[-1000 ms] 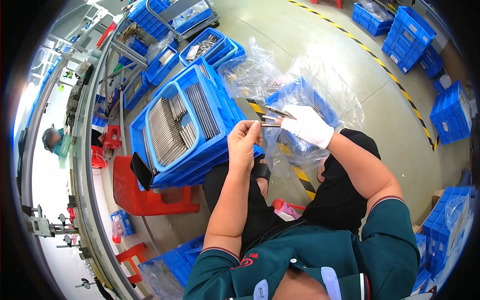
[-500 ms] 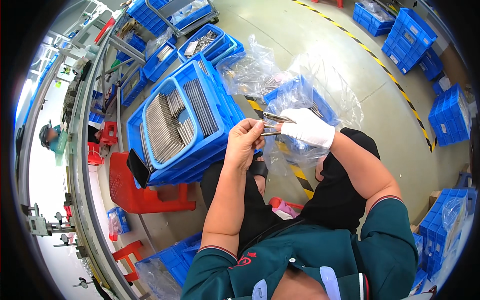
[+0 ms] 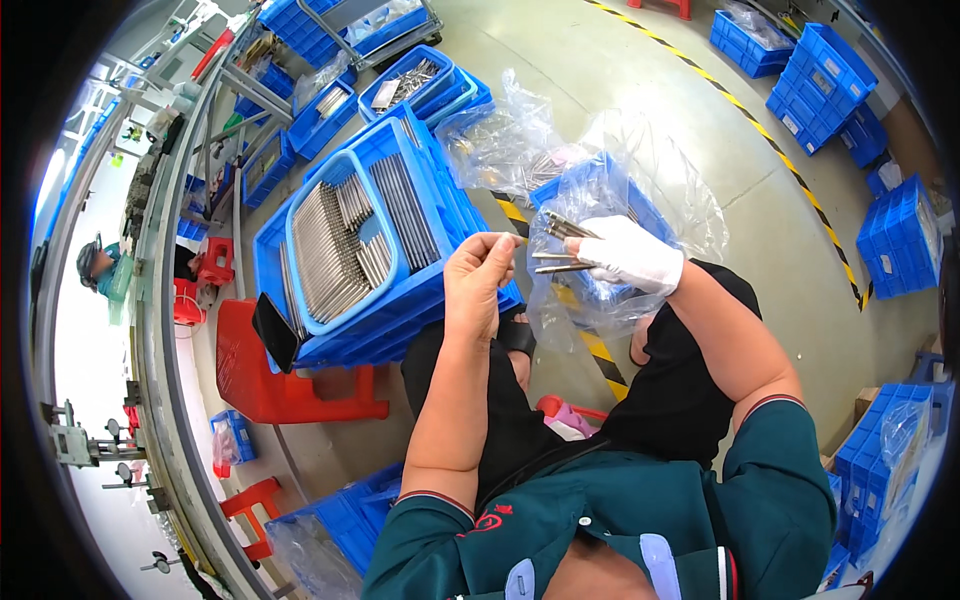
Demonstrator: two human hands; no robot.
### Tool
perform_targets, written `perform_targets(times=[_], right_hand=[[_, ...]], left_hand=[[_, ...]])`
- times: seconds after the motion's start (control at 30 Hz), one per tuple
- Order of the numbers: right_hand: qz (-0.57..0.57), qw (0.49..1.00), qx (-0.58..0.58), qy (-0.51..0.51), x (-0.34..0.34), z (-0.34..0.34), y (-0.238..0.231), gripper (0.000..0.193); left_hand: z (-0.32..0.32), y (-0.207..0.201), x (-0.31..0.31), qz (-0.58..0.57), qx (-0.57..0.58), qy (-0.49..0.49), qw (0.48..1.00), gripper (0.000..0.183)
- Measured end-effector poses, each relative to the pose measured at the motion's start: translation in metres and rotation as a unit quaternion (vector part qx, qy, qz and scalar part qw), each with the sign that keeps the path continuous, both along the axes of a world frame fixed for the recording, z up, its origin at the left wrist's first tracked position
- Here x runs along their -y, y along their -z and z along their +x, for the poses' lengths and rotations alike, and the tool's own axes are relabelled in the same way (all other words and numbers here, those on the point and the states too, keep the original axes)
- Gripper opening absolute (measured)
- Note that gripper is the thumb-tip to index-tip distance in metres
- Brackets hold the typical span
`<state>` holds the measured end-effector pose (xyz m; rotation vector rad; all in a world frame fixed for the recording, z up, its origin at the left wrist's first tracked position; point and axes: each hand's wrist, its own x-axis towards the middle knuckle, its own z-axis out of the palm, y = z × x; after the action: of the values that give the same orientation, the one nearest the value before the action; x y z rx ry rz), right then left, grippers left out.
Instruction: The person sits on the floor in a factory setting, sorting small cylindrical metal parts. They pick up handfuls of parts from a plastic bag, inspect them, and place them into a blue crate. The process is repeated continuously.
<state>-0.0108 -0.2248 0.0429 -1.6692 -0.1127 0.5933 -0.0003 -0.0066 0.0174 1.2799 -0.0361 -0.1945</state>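
Note:
My right hand (image 3: 636,256), in a white glove, grips several thin metal rods (image 3: 562,267) whose ends stick out to the left in two spread groups. Bare, my left hand (image 3: 478,272) is a short gap to the left of the rods' ends, thumb and forefinger pressed together. Whether anything is pinched there is too small to make out. Left of that hand, a light blue tray (image 3: 401,262) holds neat rows of similar metal rods (image 3: 325,255), on top of a blue crate stack (image 3: 440,290). A blue bin (image 3: 650,205) lined with clear plastic stands just beyond my right hand.
A red stool (image 3: 262,375) is under the crates. Clear plastic bags (image 3: 505,135) lie on the floor ahead. Blue bins (image 3: 408,80) with metal parts stand far left, more blue crates (image 3: 820,85) at right. A person (image 3: 100,265) is beyond the metal frame at left.
My hands have moved apart: the left slightly left, the right slightly right with the rods. The rods' ends now fan out, and my left fingers no longer touch them.

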Motion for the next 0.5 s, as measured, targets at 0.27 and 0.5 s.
perform_targets(times=[0.27, 0.5], right_hand=[[-0.090, 0.988, 0.110, -0.054, -0.011, 0.001, 0.018, 0.048], [-0.191, 0.955, 0.222, -0.041, -0.015, 0.001, 0.023, 0.039]], left_hand=[[-0.004, 0.003, 0.003, 0.033, 0.011, 0.051, 0.998, 0.019], [-0.004, -0.001, 0.001, 0.111, 0.023, 0.065, 0.991, 0.019]])
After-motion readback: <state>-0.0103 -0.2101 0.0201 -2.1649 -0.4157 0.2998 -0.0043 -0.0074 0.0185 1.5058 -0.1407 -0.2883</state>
